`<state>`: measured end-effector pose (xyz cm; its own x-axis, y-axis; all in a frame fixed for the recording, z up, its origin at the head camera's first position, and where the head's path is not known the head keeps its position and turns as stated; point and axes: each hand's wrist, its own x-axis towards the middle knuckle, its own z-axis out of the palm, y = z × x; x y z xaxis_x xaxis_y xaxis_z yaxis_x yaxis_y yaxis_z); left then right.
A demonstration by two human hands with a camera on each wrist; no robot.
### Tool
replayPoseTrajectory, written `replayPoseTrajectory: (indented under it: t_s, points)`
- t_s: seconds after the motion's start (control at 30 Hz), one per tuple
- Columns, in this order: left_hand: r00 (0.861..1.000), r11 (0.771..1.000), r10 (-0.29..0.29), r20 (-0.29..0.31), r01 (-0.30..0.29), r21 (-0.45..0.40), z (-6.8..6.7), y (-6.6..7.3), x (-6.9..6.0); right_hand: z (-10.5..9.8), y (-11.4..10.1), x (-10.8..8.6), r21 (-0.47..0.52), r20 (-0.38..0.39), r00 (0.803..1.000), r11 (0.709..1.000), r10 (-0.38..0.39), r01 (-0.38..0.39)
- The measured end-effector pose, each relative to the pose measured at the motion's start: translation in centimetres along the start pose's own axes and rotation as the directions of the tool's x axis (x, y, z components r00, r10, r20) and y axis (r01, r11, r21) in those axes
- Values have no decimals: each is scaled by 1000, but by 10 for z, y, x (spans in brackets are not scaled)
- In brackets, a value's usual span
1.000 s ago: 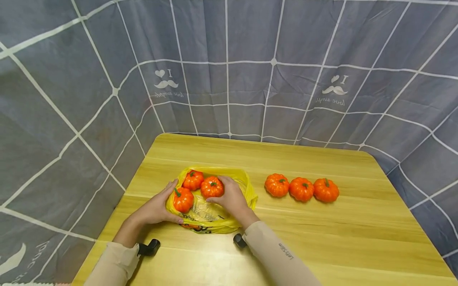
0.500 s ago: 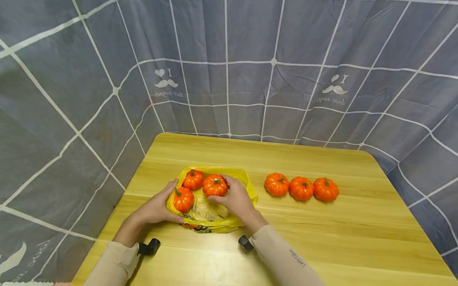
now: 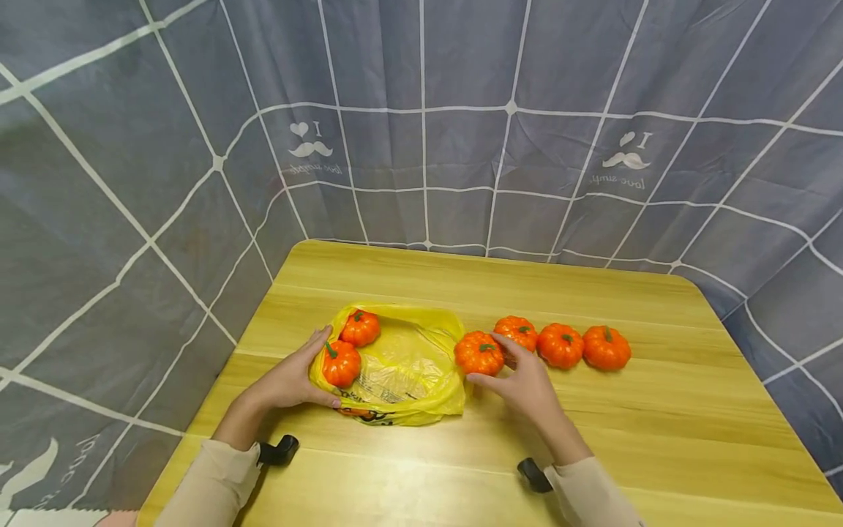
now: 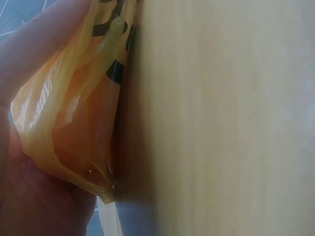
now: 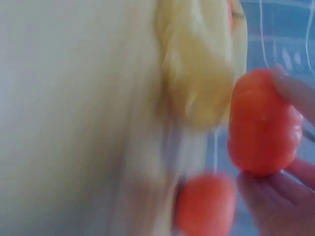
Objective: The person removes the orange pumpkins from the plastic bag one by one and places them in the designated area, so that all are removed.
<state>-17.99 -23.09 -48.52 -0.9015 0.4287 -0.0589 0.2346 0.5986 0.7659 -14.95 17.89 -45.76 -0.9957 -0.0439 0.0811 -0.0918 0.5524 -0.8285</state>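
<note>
My right hand (image 3: 525, 382) pinches an orange pumpkin (image 3: 478, 353) between thumb and fingers, at the right rim of the yellow plastic bag (image 3: 408, 366). In the right wrist view that pumpkin (image 5: 265, 122) is held above the table. Two pumpkins, one behind (image 3: 360, 328) and one in front (image 3: 341, 364), lie in the left part of the bag. My left hand (image 3: 290, 377) cups the bag's left side, thumb at the front rim. The left wrist view has the bag (image 4: 74, 108) against the palm and fingers of that hand (image 4: 34, 196).
Three more pumpkins stand in a row right of the bag: one (image 3: 516, 333) partly behind the right fingers, one in the middle (image 3: 560, 345) and one at the right end (image 3: 607, 348). The wooden table (image 3: 658, 439) is bordered by a grey gridded curtain (image 3: 461, 146).
My right hand has carried its pumpkin rightward, from inside the bag to its right rim. My left hand keeps its place on the bag. The head view has shifted slightly.
</note>
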Motion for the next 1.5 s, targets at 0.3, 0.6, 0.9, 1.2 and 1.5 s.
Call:
replayPoseTrajectory:
  t_s: [0.3, 0.6, 0.9, 1.2, 1.5]
  points:
    - [1000, 1000, -6, 0, 6, 7, 0, -2, 3, -70, 47, -38, -26, -79, 994, 996, 80, -82]
    - [1000, 1000, -7, 0, 7, 18, 2, -4, 2, -112, 88, -65, -139, -62, 973, 964, 221, -228]
    - [1000, 999, 22, 14, -22, 44, 12, 5, 2, -143, 105, -70, -193, -40, 961, 941, 275, -278]
    - [1000, 999, 13, 22, -14, 40, 16, 11, 1, -143, 91, -67, -232, -135, 965, 939, 226, -252]
    - [1000, 998, 17, 23, -19, 53, 17, 14, 4, -60, 10, -21, -165, -235, 963, 982, -134, 97]
